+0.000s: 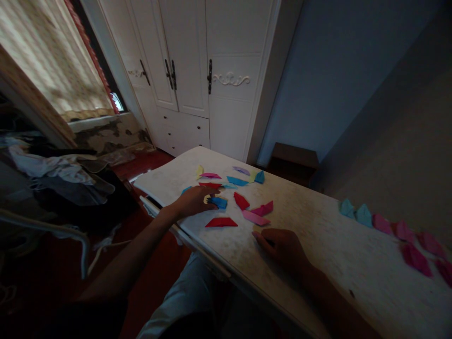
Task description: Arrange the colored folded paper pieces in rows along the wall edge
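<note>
My left hand point(196, 200) reaches over the table with thumb and fingers apart around the left end of a folded blue paper piece point(219, 203). Whether its fingertips touch the paper I cannot tell. Just in front lies a red folded paper boat point(221, 222). My right hand point(284, 247) rests on the tabletop with its fingers loosely curled, and nothing shows in it. Nearest to it is a pink paper boat point(256, 217), beside a darker pink one point(263, 208) and a red one point(241, 201).
Behind my left hand lie more folded papers, including a blue one point(237, 181) and a lilac one point(241, 170). A row of teal and pink papers point(382, 223) stands along the right side of the white table point(310, 212). A white wardrobe point(229, 113) is beyond.
</note>
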`<state>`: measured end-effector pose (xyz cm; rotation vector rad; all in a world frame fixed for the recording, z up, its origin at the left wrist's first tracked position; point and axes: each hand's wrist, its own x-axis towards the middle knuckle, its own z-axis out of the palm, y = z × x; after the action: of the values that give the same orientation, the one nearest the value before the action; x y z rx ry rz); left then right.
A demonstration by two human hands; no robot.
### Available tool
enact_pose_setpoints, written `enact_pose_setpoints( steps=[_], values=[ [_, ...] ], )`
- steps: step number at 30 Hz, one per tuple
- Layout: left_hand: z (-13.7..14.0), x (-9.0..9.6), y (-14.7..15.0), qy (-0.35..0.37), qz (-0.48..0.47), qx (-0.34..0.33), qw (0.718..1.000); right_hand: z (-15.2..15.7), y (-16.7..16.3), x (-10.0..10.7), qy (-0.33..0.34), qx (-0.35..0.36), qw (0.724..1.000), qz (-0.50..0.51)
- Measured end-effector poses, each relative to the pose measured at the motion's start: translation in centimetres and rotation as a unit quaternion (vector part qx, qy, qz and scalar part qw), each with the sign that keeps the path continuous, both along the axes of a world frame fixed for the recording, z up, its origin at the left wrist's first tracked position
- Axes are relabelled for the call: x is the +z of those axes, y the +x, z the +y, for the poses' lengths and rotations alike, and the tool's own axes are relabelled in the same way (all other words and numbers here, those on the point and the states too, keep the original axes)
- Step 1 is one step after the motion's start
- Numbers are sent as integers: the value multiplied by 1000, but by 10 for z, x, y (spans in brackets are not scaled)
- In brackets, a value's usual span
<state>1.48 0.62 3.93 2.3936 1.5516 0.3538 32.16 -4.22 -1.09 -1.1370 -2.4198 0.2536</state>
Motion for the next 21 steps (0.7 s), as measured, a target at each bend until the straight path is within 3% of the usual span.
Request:
enact_pose_setpoints(
  steps=[12, 21],
  values=[
    [-6, -5, 4, 53, -30, -53, 997, -1, 1, 3, -3, 4, 1000, -4],
    [-7, -10, 5, 70, -173, -53, 981, -1, -1, 2, -14, 2, 1000, 6]
  ],
)
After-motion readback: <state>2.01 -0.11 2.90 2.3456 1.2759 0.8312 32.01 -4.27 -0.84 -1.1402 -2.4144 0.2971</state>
